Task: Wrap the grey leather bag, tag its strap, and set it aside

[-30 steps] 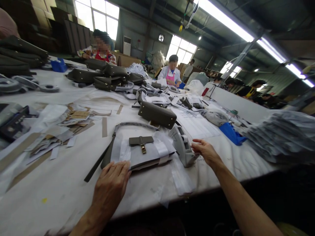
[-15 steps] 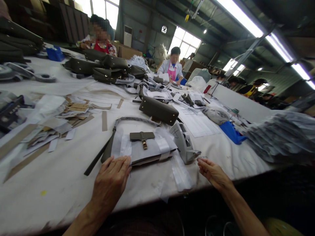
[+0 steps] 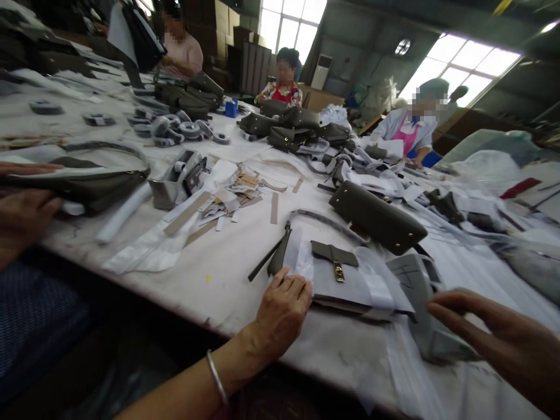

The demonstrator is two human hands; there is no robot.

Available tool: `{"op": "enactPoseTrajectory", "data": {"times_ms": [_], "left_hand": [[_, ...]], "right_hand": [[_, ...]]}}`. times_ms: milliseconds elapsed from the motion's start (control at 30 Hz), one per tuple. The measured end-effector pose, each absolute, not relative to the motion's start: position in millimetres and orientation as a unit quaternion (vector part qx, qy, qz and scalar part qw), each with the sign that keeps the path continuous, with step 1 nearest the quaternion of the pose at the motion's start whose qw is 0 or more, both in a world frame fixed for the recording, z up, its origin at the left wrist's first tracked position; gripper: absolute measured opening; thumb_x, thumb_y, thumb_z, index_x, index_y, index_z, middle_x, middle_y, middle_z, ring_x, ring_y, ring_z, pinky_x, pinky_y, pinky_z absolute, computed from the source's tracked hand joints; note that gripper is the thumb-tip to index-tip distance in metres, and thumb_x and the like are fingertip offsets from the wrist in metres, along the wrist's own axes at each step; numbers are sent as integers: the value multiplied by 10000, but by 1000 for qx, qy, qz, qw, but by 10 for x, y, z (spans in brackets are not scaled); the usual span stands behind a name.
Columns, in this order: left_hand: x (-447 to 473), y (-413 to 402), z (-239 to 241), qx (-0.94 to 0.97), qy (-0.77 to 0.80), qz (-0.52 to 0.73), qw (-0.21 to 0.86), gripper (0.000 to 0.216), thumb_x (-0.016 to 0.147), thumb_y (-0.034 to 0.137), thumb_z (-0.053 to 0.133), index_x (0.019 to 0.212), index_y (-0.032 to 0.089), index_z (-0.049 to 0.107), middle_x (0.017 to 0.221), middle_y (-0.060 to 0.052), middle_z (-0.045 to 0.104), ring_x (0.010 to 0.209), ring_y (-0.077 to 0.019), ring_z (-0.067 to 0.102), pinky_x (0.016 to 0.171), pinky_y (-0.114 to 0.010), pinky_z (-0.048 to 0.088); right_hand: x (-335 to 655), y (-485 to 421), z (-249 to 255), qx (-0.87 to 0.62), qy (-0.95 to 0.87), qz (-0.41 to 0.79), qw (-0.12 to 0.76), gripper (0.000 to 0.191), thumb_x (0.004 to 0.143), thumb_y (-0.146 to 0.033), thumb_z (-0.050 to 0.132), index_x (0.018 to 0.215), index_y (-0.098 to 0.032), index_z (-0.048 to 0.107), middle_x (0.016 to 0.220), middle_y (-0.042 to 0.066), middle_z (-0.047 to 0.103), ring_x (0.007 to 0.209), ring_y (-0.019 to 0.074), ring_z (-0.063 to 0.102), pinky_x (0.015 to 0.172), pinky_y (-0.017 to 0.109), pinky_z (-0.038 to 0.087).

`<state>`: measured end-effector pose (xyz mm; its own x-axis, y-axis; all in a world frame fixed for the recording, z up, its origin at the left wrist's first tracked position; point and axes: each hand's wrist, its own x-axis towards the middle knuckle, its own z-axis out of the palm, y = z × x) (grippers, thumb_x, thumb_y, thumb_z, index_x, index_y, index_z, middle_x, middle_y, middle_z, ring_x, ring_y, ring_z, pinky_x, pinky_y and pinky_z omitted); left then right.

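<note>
A dark olive handbag [image 3: 350, 286] lies on the table before me, its front covered with pale wrapping and a flap with a gold clasp showing. My left hand [image 3: 284, 309] grips the bag's near left corner, fingers together over the edge and thumb hidden. Right of the bag is a grey tape dispenser [image 3: 406, 274]. My right hand [image 3: 494, 332] is in front of that dispenser, index finger and thumb brought together at the tips; anything thin between them cannot be made out. Clear plastic strips [image 3: 406, 361] hang near the table edge.
Behind the handbag lies another olive bag [image 3: 376, 216]. Left of it are paper and card scraps [image 3: 236, 192] and a second tape dispenser [image 3: 175, 178]. A co-worker's hands [image 3: 26, 216] touch a bag at far left. Several bags and tape rolls [image 3: 188, 129] cover the table farther back.
The view has swung left, bringing a neighbour's hands and bag into sight. My left hand stays at the bag's corner. My right hand appears closer to the camera, still by the dispenser.
</note>
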<state>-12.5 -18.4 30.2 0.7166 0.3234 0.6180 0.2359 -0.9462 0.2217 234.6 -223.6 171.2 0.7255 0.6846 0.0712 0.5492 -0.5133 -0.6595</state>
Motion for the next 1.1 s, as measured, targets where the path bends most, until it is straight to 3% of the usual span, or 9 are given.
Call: {"op": "enactPoseTrajectory", "data": {"times_ms": [67,167,367,533,767,867,1000,1100], "left_hand": [[-132,-182,297,924,152,345,64,252,931,140,479,1155,141,594,1012,-82,636,944,-197,602,1090,-443,398],[-144,-180,290,927,152,337,65,280,929,116,461,1182,135,577,1022,-81,625,977,-199,593,1120,-462,368],[-155,-174,283,927,156,332,84,297,926,88,408,1153,142,593,986,-76,606,985,-206,580,1152,-494,329],[-142,-154,297,918,153,355,92,306,944,101,373,1152,124,597,934,-71,593,926,-202,574,1131,-464,373],[-137,-136,294,916,151,357,107,298,943,112,376,1134,107,605,932,-71,581,912,-202,571,1123,-435,388],[-134,-139,304,913,159,359,109,303,944,104,375,1140,112,606,931,-78,596,930,-210,581,1110,-439,398],[-129,-139,329,908,158,373,106,294,941,102,371,1104,119,615,939,-92,614,917,-220,589,1064,-453,427],[-130,-134,327,911,158,363,111,298,938,117,379,1125,125,611,994,-108,621,949,-238,583,1043,-474,433]], "right_hand": [[1979,-1588,1885,-820,-509,140,221,253,703,-600,692,687,-348,718,801,99,688,724,288,607,702,442,468],[1627,-849,1926,-712,-667,203,84,219,874,-413,589,753,-269,703,770,31,675,700,191,598,709,322,447],[1436,-73,1689,-617,-743,206,-157,63,804,-204,674,792,-217,734,740,12,694,679,157,603,622,257,361],[1492,187,1641,-616,-716,265,-193,79,732,-204,716,798,-232,748,605,-31,647,570,129,571,531,220,341],[1497,257,1673,-595,-722,229,-271,95,722,-198,770,812,-226,762,636,-8,676,593,149,606,514,237,325],[1374,305,1575,-550,-745,207,-316,16,762,-197,755,770,-184,757,677,45,707,644,183,653,543,258,347],[1174,373,1435,-514,-763,155,-360,212,892,-123,565,788,-149,749,761,106,738,723,214,692,663,294,425],[1105,407,1376,-506,-769,138,-367,210,885,-101,562,825,-165,753,814,108,750,797,232,700,744,320,443]]}}
